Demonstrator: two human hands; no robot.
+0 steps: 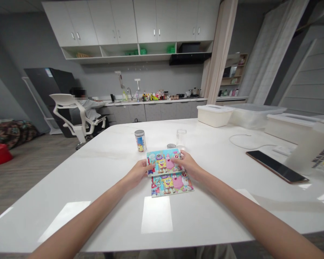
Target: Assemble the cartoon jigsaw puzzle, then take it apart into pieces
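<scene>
Two colourful cartoon picture boards sit in the middle of the white table (102, 187). The upper board (162, 162) is held at both sides: my left hand (139, 172) grips its left edge, and my right hand (187, 163) grips its right edge, fingers closed over the top corner. The lower board (171, 184) lies flat on the table just below, partly tucked under the upper one. Behind them stand a small lidded jar (140, 140) with a printed label, a clear empty jar (181, 138) and a small round lid (171, 146).
A dark phone (277, 166) lies to the right, with a white cable (248, 144) and several white storage boxes (214, 115) behind it. A white device (310, 145) stands at the far right. Another person sits in a white chair (70, 115) by the kitchen counter.
</scene>
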